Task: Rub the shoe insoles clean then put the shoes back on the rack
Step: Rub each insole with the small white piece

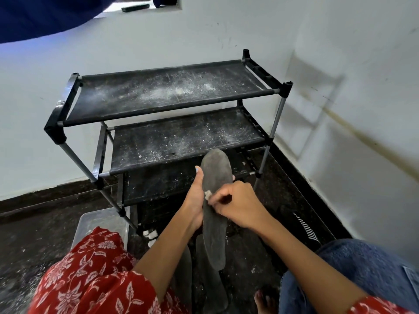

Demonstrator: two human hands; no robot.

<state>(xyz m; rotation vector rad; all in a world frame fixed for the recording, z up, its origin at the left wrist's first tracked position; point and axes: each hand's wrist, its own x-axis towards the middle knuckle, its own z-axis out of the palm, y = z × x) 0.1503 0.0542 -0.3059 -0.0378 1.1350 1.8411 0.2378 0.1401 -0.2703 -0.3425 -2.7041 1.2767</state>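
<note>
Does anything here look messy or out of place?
Yes: white powder is scattered over the shoe rack, thickest on its top shelf, and speckles the floor. No shoes sit on the visible shelves.

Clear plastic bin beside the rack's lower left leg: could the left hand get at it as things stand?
Probably not right away. The left hand grips the dark grey insole that the right hand is rubbing. The clear plastic bin sits close on that side with open floor between, so freeing the hand should suffice.
</note>
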